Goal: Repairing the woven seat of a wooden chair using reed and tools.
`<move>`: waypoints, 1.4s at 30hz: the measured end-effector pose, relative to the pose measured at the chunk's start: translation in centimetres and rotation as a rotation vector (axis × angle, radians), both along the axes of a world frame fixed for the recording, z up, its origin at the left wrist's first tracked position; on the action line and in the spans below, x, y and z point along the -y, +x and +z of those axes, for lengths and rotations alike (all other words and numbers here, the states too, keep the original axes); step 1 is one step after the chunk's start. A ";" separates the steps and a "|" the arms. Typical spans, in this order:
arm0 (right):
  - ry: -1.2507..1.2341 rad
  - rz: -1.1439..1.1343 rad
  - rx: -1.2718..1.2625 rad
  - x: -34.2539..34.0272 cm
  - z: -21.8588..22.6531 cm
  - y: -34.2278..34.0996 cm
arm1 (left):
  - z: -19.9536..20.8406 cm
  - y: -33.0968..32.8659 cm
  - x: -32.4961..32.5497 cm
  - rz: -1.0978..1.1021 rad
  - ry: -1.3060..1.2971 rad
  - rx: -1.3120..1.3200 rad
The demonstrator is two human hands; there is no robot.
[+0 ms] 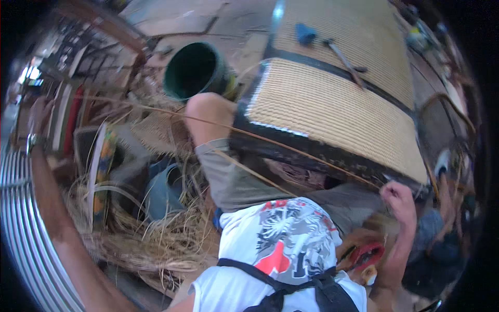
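Head view, right hand (399, 200) curled closed on long strip (235, 129), left hand (40, 115) blurred

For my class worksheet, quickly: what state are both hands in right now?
Left hand: too blurred to tell whether open or closed.
Right hand: closed, apparently pinching the long, thin, brown strip.

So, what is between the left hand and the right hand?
A long brown strip stretches between the left hand and right hand, passing in front of the bare knee and dark frame. The head view shows it, blurred at left.
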State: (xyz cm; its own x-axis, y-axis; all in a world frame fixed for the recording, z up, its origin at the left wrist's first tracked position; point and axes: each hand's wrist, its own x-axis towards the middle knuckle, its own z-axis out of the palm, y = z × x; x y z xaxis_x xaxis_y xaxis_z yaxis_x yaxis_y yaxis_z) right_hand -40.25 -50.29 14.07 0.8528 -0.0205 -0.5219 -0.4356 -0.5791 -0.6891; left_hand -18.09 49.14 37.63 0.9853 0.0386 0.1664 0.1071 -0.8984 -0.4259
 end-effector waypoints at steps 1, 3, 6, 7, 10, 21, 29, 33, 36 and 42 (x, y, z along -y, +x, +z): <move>0.034 0.046 0.066 -0.7 0.0 0.4 | -0.6 2.2 -0.9 0.186 0.257 0.021; 0.088 0.094 0.096 -2.3 0.6 1.4 | -2.5 5.1 2.1 0.227 0.378 0.002; 0.257 0.063 0.092 -7.0 1.2 2.6 | -8.2 3.8 17.8 -0.223 -0.281 0.198; 0.250 0.139 0.074 -8.6 1.7 3.3 | -10.7 2.2 24.9 -0.400 -0.632 0.091; 0.273 0.343 0.193 -14.6 2.3 4.8 | -15.3 -5.4 44.0 -0.822 -0.821 -0.382; 0.557 0.086 -0.104 -10.7 -1.4 3.6 | -19.5 -9.3 50.5 -0.643 -1.095 -0.968; 0.293 0.159 -0.083 -5.5 -1.9 3.3 | -18.6 -6.6 43.8 -0.522 -1.072 -0.664; 0.176 0.126 -0.124 -4.0 -2.0 2.4 | -17.6 -6.5 40.9 -0.477 -0.952 -0.671; 0.193 0.108 -0.108 -4.5 -2.0 2.3 | -17.8 -7.2 39.2 -0.392 -0.939 -0.668; 0.249 0.186 0.027 -7.9 -2.0 3.6 | -17.9 -11.0 32.8 -0.135 -1.008 -0.759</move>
